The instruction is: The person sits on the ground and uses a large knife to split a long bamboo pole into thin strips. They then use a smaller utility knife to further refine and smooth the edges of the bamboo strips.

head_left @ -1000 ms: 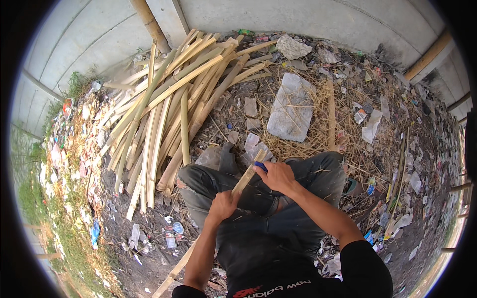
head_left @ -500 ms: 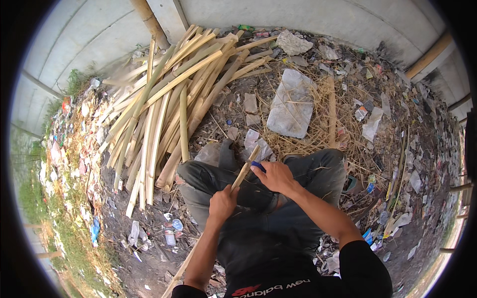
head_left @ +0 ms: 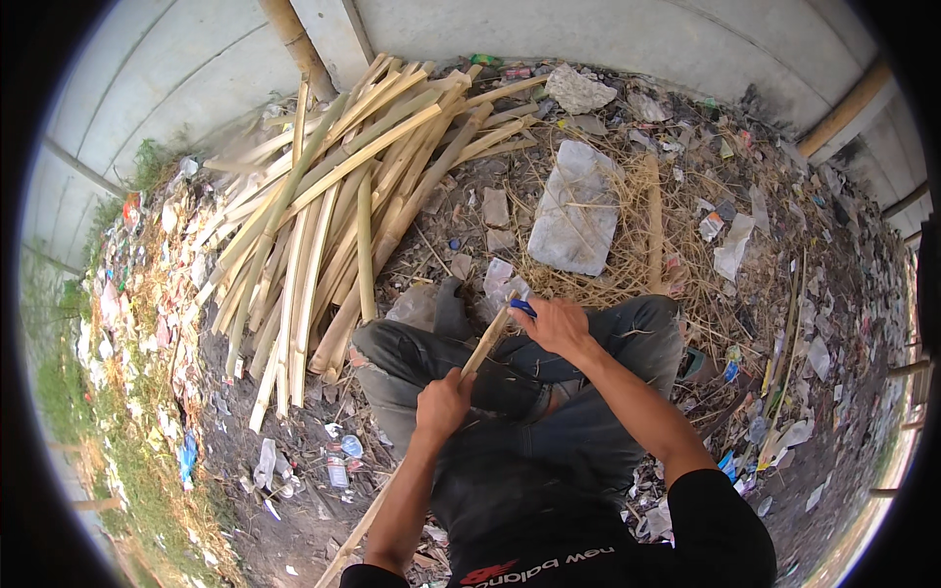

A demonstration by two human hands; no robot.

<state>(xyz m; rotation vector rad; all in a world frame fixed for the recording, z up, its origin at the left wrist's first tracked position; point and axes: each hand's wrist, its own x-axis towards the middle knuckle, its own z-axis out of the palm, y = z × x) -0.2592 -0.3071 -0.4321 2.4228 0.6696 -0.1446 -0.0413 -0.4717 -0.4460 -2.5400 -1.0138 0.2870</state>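
My left hand (head_left: 443, 404) is closed around a long, pale bamboo strip (head_left: 486, 346). The strip slants over my crossed legs, and its lower part runs back under my left forearm to the ground at lower left. Close to the far end of the strip, my right hand (head_left: 559, 326) grips a small blue-handled tool (head_left: 522, 308). Its working end is too small to make out, though it sits against or right beside the strip.
A large heap of split bamboo strips (head_left: 333, 211) lies ahead on the left. A whitish slab (head_left: 575, 208) rests among dry straw (head_left: 632, 225) in front of me. Litter covers the ground, and a grey panel wall (head_left: 588, 34) with bamboo posts (head_left: 297, 44) stands behind.
My right hand and the blue-handled tool have shifted slightly forward and right, toward the strip's far end. My left hand stays closed on the strip, nearly in place.
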